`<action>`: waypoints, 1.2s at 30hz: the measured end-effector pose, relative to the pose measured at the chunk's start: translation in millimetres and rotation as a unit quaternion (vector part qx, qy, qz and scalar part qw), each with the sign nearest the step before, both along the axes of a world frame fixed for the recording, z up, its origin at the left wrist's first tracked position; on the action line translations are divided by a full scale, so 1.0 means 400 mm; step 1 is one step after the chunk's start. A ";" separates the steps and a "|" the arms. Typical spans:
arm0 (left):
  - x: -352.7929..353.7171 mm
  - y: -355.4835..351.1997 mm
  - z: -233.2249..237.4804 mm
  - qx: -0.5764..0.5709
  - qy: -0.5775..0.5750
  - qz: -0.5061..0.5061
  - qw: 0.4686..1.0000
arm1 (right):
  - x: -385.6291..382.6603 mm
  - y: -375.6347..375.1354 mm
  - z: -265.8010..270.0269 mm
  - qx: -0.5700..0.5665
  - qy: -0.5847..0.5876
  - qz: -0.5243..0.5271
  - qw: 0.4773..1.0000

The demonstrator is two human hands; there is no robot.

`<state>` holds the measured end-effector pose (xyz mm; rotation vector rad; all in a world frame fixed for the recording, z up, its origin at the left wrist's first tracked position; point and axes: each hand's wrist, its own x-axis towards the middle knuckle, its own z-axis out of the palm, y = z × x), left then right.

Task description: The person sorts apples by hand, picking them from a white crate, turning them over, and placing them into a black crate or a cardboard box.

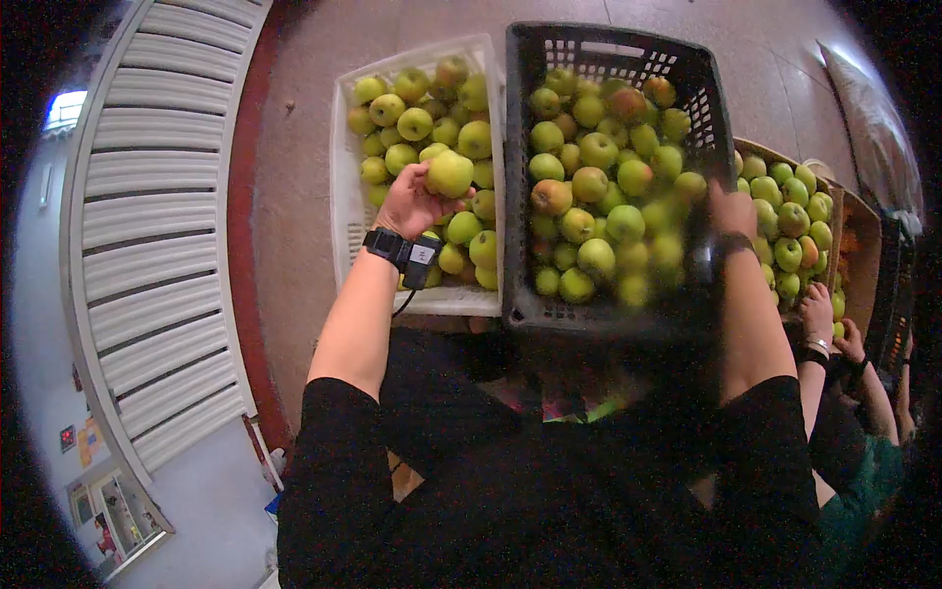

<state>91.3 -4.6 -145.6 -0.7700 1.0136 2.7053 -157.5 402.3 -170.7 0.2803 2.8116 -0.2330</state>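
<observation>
A: Left hand (410,203)?
B: Fingers curled round one green apple (451,174). It's held just over the white crate (340,147), which sits against the left side of the black crate (512,147). There's a black wrist strap (404,253) on that arm.
A: Right hand (731,211)?
B: At the black crate's right wall, up near the rim. Heavy motion blur there. It's probably gripping the wall, but I cannot tell whether the fingers are closed.
A: Contents?
B: Both crates are full of green-yellow apples, a few of them blushed red.
A: Right of the black crate?
B: A brown box (775,153) of apples just beside it. Another person's hand (816,312) is at that box's near edge.
A: Underneath?
B: Reddish floor (294,147), showing left of the white crate.
</observation>
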 end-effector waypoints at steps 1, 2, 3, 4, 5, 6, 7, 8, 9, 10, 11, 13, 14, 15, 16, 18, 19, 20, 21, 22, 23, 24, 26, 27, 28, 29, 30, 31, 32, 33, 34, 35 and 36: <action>0.000 -0.001 0.014 0.047 0.016 0.011 0.999 | -0.002 0.001 0.000 -0.003 -0.002 0.004 1.000; 0.001 -0.004 0.021 0.094 0.032 0.023 0.995 | -0.002 0.002 0.000 -0.005 -0.004 0.007 1.000; 0.000 -0.011 0.011 0.139 0.082 0.014 0.987 | -0.001 0.001 0.000 -0.002 0.001 0.009 1.000; -0.003 -0.006 0.020 0.157 0.099 0.014 0.983 | 0.002 -0.001 0.003 0.001 0.005 0.011 1.000; -0.007 0.003 0.025 0.174 0.117 0.015 0.978 | 0.004 -0.002 0.004 0.005 0.009 0.012 1.000; -0.011 0.012 0.031 0.191 0.135 0.015 0.972 | 0.004 -0.004 0.004 0.003 0.007 0.013 1.000; -0.015 0.027 0.046 0.190 0.129 0.032 0.973 | 0.004 -0.003 0.005 0.002 0.005 0.014 1.000; -0.019 0.047 0.067 0.189 0.124 0.048 0.973 | 0.003 -0.001 0.006 0.002 0.004 0.015 1.000; -0.029 0.064 0.085 0.190 0.118 0.062 0.973 | 0.001 0.007 0.003 0.004 0.005 0.014 1.000; -0.036 0.076 0.100 0.183 0.116 0.064 0.974 | -0.002 0.007 -0.008 0.005 0.006 0.015 1.000; -0.042 0.086 0.113 0.176 0.113 0.066 0.976 | -0.004 0.009 -0.017 0.007 0.006 0.016 1.000; -0.055 0.094 0.115 0.162 0.104 0.076 0.978 | -0.007 0.006 -0.011 -0.001 -0.004 0.017 1.000; -0.061 0.095 0.108 0.156 0.098 0.083 0.979 | -0.003 0.002 0.001 -0.005 -0.009 0.017 1.000; -0.066 0.097 0.104 0.150 0.091 0.091 0.980 | 0.003 0.001 0.016 -0.019 -0.023 0.017 0.999; -0.072 0.106 0.108 0.154 0.080 0.103 0.979 | 0.000 0.006 0.005 -0.019 -0.021 0.018 0.999; -0.080 0.129 0.121 0.162 0.060 0.128 0.977 | -0.011 0.019 -0.028 -0.018 -0.015 0.020 1.000; -0.085 0.137 0.126 0.165 0.052 0.129 0.976 | -0.003 0.019 -0.019 -0.021 -0.008 0.019 1.000; -0.089 0.145 0.130 0.169 0.044 0.131 0.976 | -0.001 0.015 -0.016 -0.022 -0.010 0.014 1.000; -0.093 0.154 0.135 0.172 0.035 0.133 0.975 | -0.002 0.010 -0.015 -0.022 -0.012 0.009 1.000; -0.098 0.163 0.143 0.169 0.023 0.136 0.976 | -0.006 0.012 -0.017 -0.021 -0.015 0.003 1.000; -0.104 0.174 0.154 0.168 0.010 0.137 0.976 | -0.011 0.021 -0.031 -0.032 -0.019 0.007 0.999; -0.112 0.187 0.163 0.169 -0.005 0.136 0.976 | -0.030 0.034 -0.064 -0.028 -0.032 0.025 0.999; -0.125 0.203 0.166 0.072 0.001 0.100 0.992 | -0.024 0.033 -0.040 -0.045 -0.046 0.052 0.997; -0.130 0.207 0.159 0.062 -0.007 0.076 0.995 | 0.008 0.019 -0.008 -0.050 0.033 0.073 0.995; -0.139 0.215 0.152 0.053 -0.010 0.050 0.997 | 0.005 0.019 -0.016 -0.045 0.022 0.053 0.997; -0.146 0.238 0.157 0.055 -0.014 0.037 0.998 | 0.012 0.016 -0.005 -0.061 0.017 0.023 0.998; -0.153 0.259 0.160 0.055 -0.014 0.027 0.998 | 0.001 0.021 -0.026 -0.057 0.004 0.005 0.998; -0.158 0.273 0.157 0.066 0.008 0.001 0.998 | 0.013 0.005 0.015 -0.047 -0.015 -0.003 0.999; -0.164 0.298 0.156 0.062 0.014 -0.024 0.998 | 0.016 0.005 0.014 -0.046 0.000 -0.010 0.999; -0.168 0.316 0.160 0.056 0.020 -0.047 0.997 | 0.018 0.004 0.019 -0.049 -0.002 -0.019 0.999; -0.174 0.329 0.164 0.046 0.026 -0.070 0.996 | 0.020 0.001 0.028 -0.056 -0.004 -0.028 0.998; -0.181 0.343 0.166 0.035 0.037 -0.095 0.994 | 0.021 0.000 0.031 -0.055 -0.003 -0.026 0.998; -0.187 0.357 0.166 0.003 0.034 -0.115 0.993 | 0.022 -0.001 0.033 -0.055 -0.002 -0.024 0.998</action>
